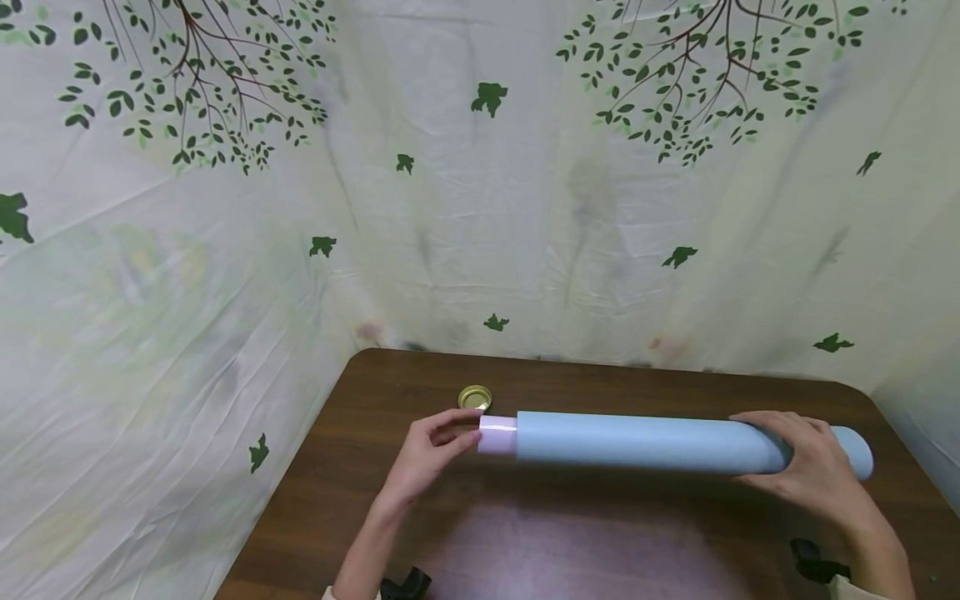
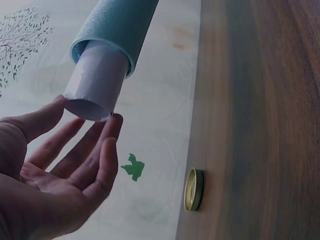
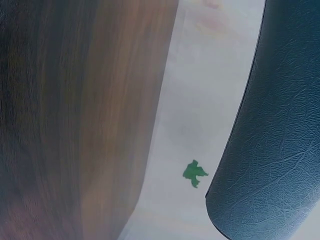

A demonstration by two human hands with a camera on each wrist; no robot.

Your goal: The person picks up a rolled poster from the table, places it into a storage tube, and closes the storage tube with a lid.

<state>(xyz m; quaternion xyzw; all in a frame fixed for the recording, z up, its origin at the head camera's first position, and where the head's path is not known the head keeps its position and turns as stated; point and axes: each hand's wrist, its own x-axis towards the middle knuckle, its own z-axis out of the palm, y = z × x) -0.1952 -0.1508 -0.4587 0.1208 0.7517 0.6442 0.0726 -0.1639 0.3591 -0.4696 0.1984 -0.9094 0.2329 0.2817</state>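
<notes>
A long light-blue tube (image 1: 637, 442) lies crosswise above the brown table. My right hand (image 1: 813, 454) grips it near its right end, fingers over the far side and thumb along the near side. From the left end of the tube sticks a short pale lilac-white roll (image 1: 497, 435), hollow at its end in the left wrist view. My left hand (image 1: 427, 450) pinches the rim of that roll (image 2: 97, 80) between thumb and fingertips. In the right wrist view the textured surface of the tube (image 3: 270, 150) fills the right side, and the right hand is out of sight.
Behind the left fingertips, a round gold-coloured lid (image 1: 475, 393) rests on the wooden table (image 1: 322, 508). A pale cloth (image 1: 525, 233) printed with leaves and branches hangs behind the table and to its sides. Black straps (image 1: 817, 562) sit at the wrists.
</notes>
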